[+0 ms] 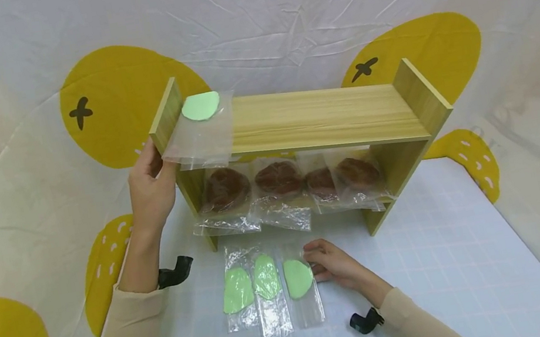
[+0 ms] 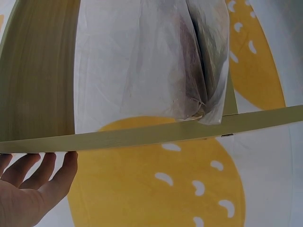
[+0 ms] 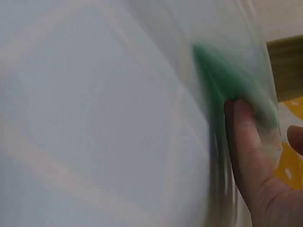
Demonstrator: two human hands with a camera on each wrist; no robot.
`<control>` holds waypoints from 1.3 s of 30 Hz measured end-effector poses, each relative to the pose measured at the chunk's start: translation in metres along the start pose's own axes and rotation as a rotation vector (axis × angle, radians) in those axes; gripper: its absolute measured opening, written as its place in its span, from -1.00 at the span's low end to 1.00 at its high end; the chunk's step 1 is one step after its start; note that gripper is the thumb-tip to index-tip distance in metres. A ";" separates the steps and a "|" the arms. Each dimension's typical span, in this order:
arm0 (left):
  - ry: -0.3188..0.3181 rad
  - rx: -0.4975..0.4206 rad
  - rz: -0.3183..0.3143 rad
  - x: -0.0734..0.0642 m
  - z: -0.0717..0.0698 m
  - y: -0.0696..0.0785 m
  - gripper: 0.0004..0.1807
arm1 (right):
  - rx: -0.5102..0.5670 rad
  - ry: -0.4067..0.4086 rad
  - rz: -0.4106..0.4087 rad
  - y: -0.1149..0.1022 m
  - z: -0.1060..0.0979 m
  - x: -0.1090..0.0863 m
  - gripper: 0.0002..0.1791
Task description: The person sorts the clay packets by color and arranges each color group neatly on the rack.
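My left hand [image 1: 150,184] grips the front edge of the left side panel of a wooden shelf [image 1: 325,114], its fingers [image 2: 59,182] along the panel's outer face. Close by its thumb, a clear plastic bag with a pale green flat piece [image 1: 201,106] lies on the top board, its lower end hanging over the front edge. At the table, my right hand [image 1: 337,266] touches the right edge of a clear bag with a half-round green piece [image 1: 299,278]. In the right wrist view, a finger [image 3: 248,130] lies against this bag and the thumb stands apart from it.
Two more bagged green pieces, one left [image 1: 237,290] and one middle [image 1: 266,277], lie beside it on the pale checked tablecloth [image 1: 458,268]. Several bagged brown round pieces [image 1: 226,189] line the lower shelf, their bag ends overhanging its front. A patterned curtain [image 1: 279,30] hangs behind.
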State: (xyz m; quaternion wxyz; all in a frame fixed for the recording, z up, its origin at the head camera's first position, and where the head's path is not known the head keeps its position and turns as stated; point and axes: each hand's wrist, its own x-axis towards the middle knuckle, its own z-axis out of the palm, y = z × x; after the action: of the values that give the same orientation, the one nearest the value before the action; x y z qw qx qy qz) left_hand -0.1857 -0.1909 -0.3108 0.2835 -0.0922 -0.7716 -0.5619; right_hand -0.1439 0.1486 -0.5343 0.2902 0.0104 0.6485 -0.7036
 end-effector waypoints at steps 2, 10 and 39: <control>0.002 -0.001 0.001 0.001 0.000 0.000 -0.51 | 0.006 -0.020 -0.005 0.001 -0.002 -0.001 -0.42; -0.002 -0.005 0.004 0.001 0.001 0.000 -0.52 | -0.054 -0.142 -0.006 0.005 -0.005 -0.011 -0.33; 0.007 -0.009 0.002 -0.001 0.000 0.000 -0.55 | 0.125 -0.337 0.049 0.001 -0.008 -0.039 -0.02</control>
State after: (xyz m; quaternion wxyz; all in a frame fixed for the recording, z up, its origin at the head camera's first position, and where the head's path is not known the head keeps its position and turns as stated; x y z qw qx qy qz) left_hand -0.1855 -0.1905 -0.3116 0.2862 -0.0923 -0.7679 -0.5656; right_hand -0.1140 0.1718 -0.5210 0.4104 -0.0739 0.5451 -0.7273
